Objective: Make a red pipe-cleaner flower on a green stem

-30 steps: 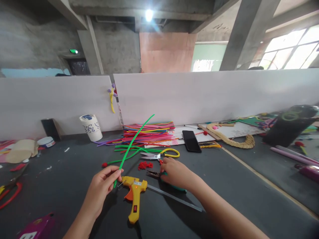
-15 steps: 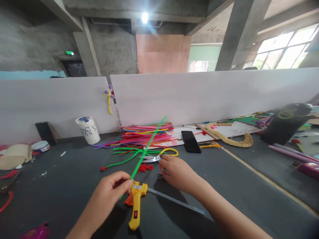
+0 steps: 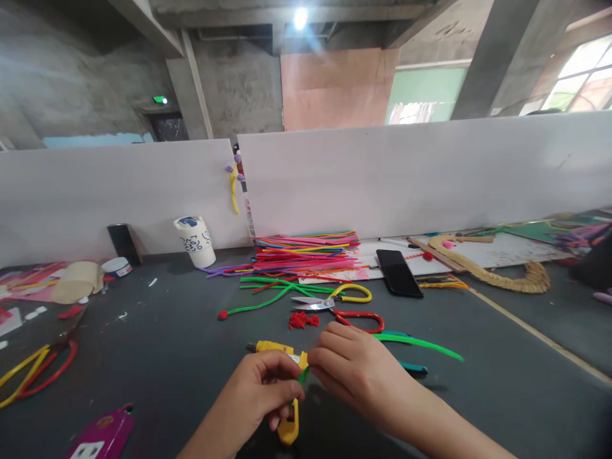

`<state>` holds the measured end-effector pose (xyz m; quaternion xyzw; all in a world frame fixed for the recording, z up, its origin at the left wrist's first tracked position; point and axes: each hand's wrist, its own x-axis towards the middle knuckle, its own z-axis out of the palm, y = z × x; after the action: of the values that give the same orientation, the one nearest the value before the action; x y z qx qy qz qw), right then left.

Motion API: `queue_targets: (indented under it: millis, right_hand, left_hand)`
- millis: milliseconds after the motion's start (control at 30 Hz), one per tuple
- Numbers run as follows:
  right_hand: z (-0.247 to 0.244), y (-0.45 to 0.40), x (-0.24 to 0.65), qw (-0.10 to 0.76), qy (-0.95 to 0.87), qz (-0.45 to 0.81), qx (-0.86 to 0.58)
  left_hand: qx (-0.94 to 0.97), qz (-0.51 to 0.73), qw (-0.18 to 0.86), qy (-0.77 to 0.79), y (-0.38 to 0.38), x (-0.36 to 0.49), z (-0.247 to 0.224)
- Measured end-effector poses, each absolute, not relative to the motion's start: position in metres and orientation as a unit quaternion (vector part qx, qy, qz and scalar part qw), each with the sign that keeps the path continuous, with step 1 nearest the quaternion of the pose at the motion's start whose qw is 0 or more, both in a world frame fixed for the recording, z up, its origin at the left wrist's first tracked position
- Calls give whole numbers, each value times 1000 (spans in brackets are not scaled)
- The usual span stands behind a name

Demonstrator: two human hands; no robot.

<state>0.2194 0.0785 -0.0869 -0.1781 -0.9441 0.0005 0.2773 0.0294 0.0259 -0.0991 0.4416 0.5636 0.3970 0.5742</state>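
Observation:
In the head view a green pipe cleaner [image 3: 421,342] runs between my two hands, its long end sticking out to the right. My left hand [image 3: 261,392] pinches one end of it between thumb and fingertips. Meeting it there, my right hand [image 3: 356,366] is closed on the same stem, fingers curled. A yellow glue gun [image 3: 289,433] lies beneath, partly covered by the left hand. Teal-handled pliers [image 3: 414,368] show their handles from under the right hand; their jaws are hidden. Red fuzzy pieces [image 3: 303,320] and scissors with red and yellow handles [image 3: 322,305] lie just beyond.
Bundled coloured pipe cleaners [image 3: 306,255] lie at the back by a white partition [image 3: 382,182]. A phone [image 3: 399,273] lies right of them. A white cup [image 3: 196,245] stands left of the bundle. Another pair of scissors [image 3: 48,370] and a purple tool [image 3: 102,437] are at lower left.
My right hand has come from beside the scissors to the pipe cleaner and closed on it. The stem has swung from slanting upward to lying toward the right. The view has shifted.

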Motion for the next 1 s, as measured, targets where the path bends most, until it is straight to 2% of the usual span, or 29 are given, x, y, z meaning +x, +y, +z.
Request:
queue_targets:
  millis: [200, 367, 567, 733, 1000]
  right_hand:
    - [-91, 79, 215, 272, -946, -21, -177]
    - [-87, 81, 217, 308, -934, 35, -180]
    - [-83, 78, 219, 299, -937, 32, -177]
    - [-80, 81, 217, 304, -935, 14, -181]
    - [-44, 94, 216, 328, -929, -7, -171]
  left_hand:
    - [425, 407, 597, 546, 27, 28, -98]
    - [374, 397, 670, 503, 27, 24, -95]
    - [334, 384, 732, 453, 24, 25, -98]
    - [342, 397, 717, 460, 27, 28, -91]
    - [410, 419, 651, 482, 45, 24, -65]
